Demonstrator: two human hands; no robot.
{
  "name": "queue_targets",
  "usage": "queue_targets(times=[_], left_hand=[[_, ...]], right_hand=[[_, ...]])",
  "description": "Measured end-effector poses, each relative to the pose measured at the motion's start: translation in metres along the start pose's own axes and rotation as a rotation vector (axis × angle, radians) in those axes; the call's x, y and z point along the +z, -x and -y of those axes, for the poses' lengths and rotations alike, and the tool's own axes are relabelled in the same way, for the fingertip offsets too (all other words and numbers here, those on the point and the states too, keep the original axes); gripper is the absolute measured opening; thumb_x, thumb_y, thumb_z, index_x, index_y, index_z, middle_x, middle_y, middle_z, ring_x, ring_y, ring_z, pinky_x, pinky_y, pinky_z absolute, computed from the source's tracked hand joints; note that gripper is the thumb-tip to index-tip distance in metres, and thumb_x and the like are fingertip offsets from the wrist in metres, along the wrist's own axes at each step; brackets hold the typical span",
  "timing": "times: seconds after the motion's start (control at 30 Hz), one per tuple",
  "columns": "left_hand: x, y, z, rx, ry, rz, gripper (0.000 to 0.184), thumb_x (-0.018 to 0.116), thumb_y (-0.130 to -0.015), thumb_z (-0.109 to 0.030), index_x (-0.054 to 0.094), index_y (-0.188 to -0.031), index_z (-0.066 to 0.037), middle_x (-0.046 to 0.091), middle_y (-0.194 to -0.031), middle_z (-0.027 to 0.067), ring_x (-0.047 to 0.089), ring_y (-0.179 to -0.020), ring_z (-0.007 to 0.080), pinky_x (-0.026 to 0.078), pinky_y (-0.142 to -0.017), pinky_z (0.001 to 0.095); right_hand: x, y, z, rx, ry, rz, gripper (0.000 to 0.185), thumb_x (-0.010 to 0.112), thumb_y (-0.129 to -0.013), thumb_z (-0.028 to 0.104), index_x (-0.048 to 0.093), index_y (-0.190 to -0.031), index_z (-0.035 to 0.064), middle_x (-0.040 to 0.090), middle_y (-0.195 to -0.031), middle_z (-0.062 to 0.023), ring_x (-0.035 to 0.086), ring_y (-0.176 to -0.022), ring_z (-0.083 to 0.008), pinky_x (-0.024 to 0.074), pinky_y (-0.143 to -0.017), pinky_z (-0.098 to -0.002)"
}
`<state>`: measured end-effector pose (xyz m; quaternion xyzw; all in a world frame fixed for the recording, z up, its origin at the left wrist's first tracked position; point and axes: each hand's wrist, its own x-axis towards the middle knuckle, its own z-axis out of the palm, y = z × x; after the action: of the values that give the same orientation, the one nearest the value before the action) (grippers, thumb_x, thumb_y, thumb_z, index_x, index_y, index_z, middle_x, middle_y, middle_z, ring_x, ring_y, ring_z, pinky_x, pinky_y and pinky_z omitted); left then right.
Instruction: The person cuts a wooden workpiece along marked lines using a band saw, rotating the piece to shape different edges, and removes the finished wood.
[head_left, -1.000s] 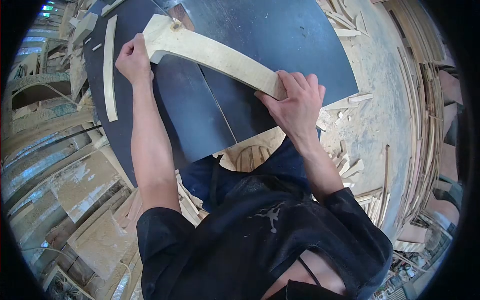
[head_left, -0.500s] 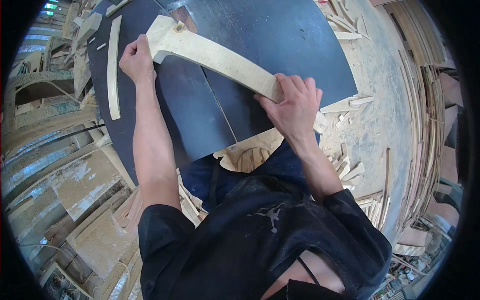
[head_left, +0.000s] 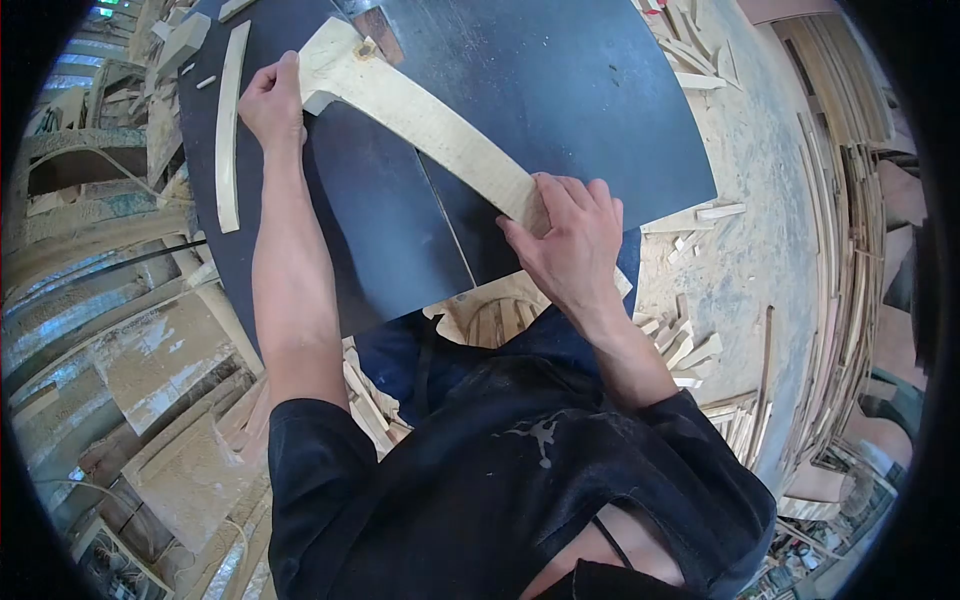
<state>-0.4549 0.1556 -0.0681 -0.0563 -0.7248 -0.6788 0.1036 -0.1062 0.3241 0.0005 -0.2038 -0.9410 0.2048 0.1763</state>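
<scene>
Curved wood (head_left: 440, 125) swung bodyward | right hand (head_left: 572, 235) grips its end | left hand (head_left: 273, 105) curled, hold unclear | shirt (head_left: 420, 510): jumping-figure emblem (head_left: 542, 436)

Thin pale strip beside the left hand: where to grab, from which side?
I'd pinch the pale strip across its narrow width near mid-length, coming from above and its left: it looks long and slim, lying on the dark table, and the left hand crowds its right edge.

From my station I have the left forearm (head_left: 292, 270) reaching almost straight ahead, the left hand (head_left: 273, 108) curled fist-like, thumb pointing forward. My right forearm (head_left: 628, 350) angles inward; the right hand (head_left: 572, 248) is knuckles-up, fingers bent, thumb spread.
</scene>
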Motion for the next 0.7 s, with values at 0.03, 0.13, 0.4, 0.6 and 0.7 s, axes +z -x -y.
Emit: queue_targets(times=[0.03, 0.13, 0.4, 0.6, 0.7], left_hand=[[0.000, 0.000, -0.001, 0.006, 0.000, -0.001, 0.022, 0.085, -0.084, -0.018, 0.077, -0.086, 0.002, 0.070, -0.078, 0.0011, 0.058, -0.069, 0.0069, 0.046, -0.066, 0.0242], [0.000, 0.000, -0.003, 0.011, -0.033, 0.001, 0.022, 0.085, -0.085, -0.018, 0.077, -0.086, 0.002, 0.070, -0.079, 0.0013, 0.058, -0.070, 0.0072, 0.047, -0.066, 0.0244], [-0.004, -0.006, 0.006, -0.011, -0.007, 0.027, 0.019, 0.083, -0.087, -0.016, 0.076, -0.086, 0.001, 0.069, -0.079, 0.0001, 0.058, -0.069, 0.0068, 0.046, -0.065, 0.0238], [-0.009, -0.002, 0.007, 0.065, 0.022, 0.100, 0.015, 0.079, -0.090, -0.012, 0.073, -0.085, 0.001, 0.066, -0.077, -0.0017, 0.055, -0.069, 0.0052, 0.044, -0.064, 0.0228], [-0.010, -0.004, 0.009, 0.085, 0.014, 0.122, 0.015, 0.077, -0.090, -0.012, 0.071, -0.084, 0.001, 0.066, -0.077, -0.0017, 0.054, -0.069, 0.0047, 0.043, -0.064, 0.0223]], right_hand=[[0.001, 0.000, 0.000, -0.001, -0.002, -0.003, 0.054, 0.089, -0.066, 0.028, 0.071, -0.112, 0.0046, 0.072, -0.106, -0.0060, 0.058, -0.091, -0.0265, 0.0414, -0.080, -0.0391], [0.003, 0.000, -0.001, -0.008, -0.010, -0.017, 0.054, 0.089, -0.065, 0.028, 0.072, -0.111, 0.0041, 0.072, -0.106, -0.0061, 0.058, -0.092, -0.0263, 0.0414, -0.080, -0.0387], [0.002, -0.004, -0.007, -0.034, -0.020, -0.007, 0.054, 0.089, -0.065, 0.028, 0.072, -0.111, 0.0048, 0.072, -0.108, -0.0056, 0.058, -0.091, -0.0258, 0.0416, -0.079, -0.0383], [-0.003, -0.005, -0.015, -0.044, -0.009, 0.017, 0.055, 0.090, -0.065, 0.029, 0.072, -0.111, 0.0063, 0.072, -0.109, -0.0045, 0.058, -0.092, -0.0253, 0.0415, -0.080, -0.0380], [-0.007, -0.008, -0.019, -0.052, -0.015, 0.025, 0.055, 0.090, -0.065, 0.029, 0.072, -0.112, 0.0065, 0.072, -0.108, -0.0042, 0.058, -0.092, -0.0253, 0.0414, -0.080, -0.0377]])
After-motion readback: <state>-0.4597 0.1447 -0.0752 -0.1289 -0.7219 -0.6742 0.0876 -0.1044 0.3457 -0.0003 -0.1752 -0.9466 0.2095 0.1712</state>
